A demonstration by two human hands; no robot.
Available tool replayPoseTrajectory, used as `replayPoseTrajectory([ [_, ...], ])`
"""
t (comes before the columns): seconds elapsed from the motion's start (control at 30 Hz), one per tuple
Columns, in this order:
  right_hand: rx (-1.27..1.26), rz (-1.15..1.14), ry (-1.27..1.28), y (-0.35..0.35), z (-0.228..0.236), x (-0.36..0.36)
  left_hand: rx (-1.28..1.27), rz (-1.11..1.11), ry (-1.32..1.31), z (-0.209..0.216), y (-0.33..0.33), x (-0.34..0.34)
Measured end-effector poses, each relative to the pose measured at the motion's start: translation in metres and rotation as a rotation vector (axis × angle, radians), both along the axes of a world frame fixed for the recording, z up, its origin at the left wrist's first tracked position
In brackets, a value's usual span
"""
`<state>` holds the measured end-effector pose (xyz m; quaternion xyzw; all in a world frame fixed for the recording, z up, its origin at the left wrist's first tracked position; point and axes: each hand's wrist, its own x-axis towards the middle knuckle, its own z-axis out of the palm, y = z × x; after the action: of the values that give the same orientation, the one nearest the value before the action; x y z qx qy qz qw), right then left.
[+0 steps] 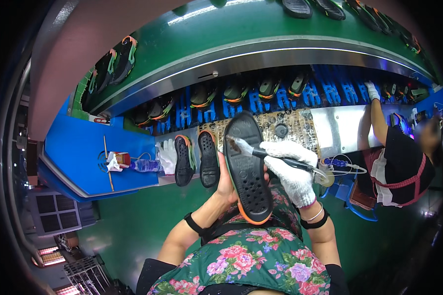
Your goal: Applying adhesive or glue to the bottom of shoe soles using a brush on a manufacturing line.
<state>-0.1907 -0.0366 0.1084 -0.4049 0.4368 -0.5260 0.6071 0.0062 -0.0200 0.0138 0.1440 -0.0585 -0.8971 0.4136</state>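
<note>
A black shoe sole with an orange edge and a cluster of holes at its lower end is held up in front of me. My bare left hand is closed around its side, with fingers partly hidden behind it. In a white knit glove, my right hand grips a brush with a dark handle and a thin tube trailing from it. The brush's pale bristles touch the upper part of the sole. Two more black soles, a green-and-orange-edged sole and an orange-edged sole, lie to the left.
Beyond the patterned ledge runs a row of blue racks, several holding soles. A green shelf above carries more. At left, a clear bottle sits on a blue table. A co-worker reaches toward the racks at right.
</note>
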Motion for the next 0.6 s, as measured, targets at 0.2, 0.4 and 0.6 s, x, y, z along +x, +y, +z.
replayPoseTrajectory([
  [0.2, -0.702, -0.174, 0.481, -0.025, 0.015, 0.006, 0.067, 0.241, -0.041, 0.033, -0.019, -0.017],
  [0.4, -0.873, -0.187, 0.834, -0.035, 0.028, 0.011, 0.035, 0.262, -0.334, 0.038, -0.01, -0.035],
  [0.6, -0.923, -0.073, 0.928, -0.02, 0.007, 0.023, -0.061, 0.223, -0.465, 0.033, -0.006, -0.038],
])
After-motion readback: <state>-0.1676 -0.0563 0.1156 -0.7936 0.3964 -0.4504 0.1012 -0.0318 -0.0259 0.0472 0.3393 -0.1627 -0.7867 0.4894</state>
